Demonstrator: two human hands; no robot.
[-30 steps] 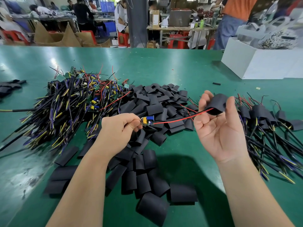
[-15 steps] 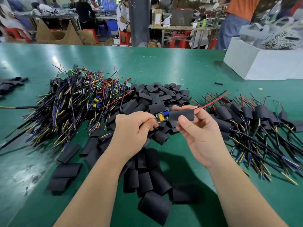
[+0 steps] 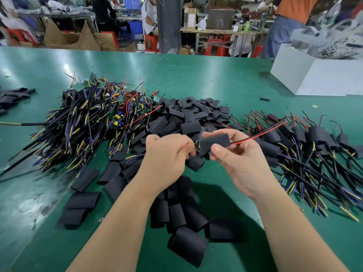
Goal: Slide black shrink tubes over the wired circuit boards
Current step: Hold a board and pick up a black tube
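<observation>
On the green counter [image 3: 216,79], the heap of wired boards [image 3: 314,146] on the right has black tubes on, but the big tangled heap [image 3: 94,118] on the left is bare. The right hand [image 3: 241,163] pinches a black shrink tube [image 3: 215,143] that nearly covers the little circuit board [image 3: 197,147], which the left hand [image 3: 167,154] pinches with curled fingers [image 3: 187,147]

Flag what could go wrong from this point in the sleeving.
The board is almost swallowed by the tube; its components may snag the tube's edge, leaving it part-covered. The left hand pinches only the exposed end, so the grip might slip. The red lead trails toward the finished pile and may tangle.
</observation>
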